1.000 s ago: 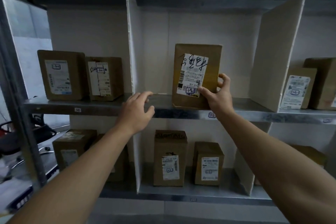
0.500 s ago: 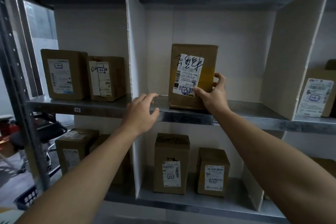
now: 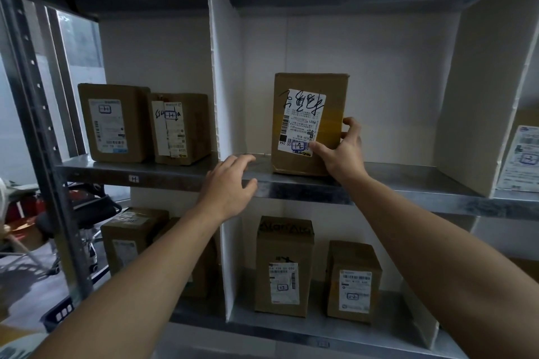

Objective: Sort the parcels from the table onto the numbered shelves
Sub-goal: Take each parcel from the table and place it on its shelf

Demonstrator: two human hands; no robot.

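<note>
A brown cardboard parcel (image 3: 329,90) with a white label and black handwriting stands upright on the middle metal shelf (image 3: 408,186), in the compartment right of a white divider (image 3: 224,81). My right hand (image 3: 342,151) grips its lower right corner, thumb on the label, fingers round the right side. My left hand (image 3: 230,183) rests on the shelf's front edge beside the divider, fingers relaxed and holding nothing.
Two labelled parcels (image 3: 116,122) (image 3: 180,128) stand in the left compartment. Below stand two parcels (image 3: 284,267) (image 3: 353,283), with more at lower left (image 3: 128,239). A second white divider (image 3: 478,96) bounds the compartment on the right, with a labelled parcel (image 3: 522,157) beyond. A metal upright (image 3: 38,125) stands left.
The parcel has gone from lifted at the shelf's front edge to standing further in on the shelf, still gripped by my right hand. My left hand stays at the shelf edge. The view has come closer.
</note>
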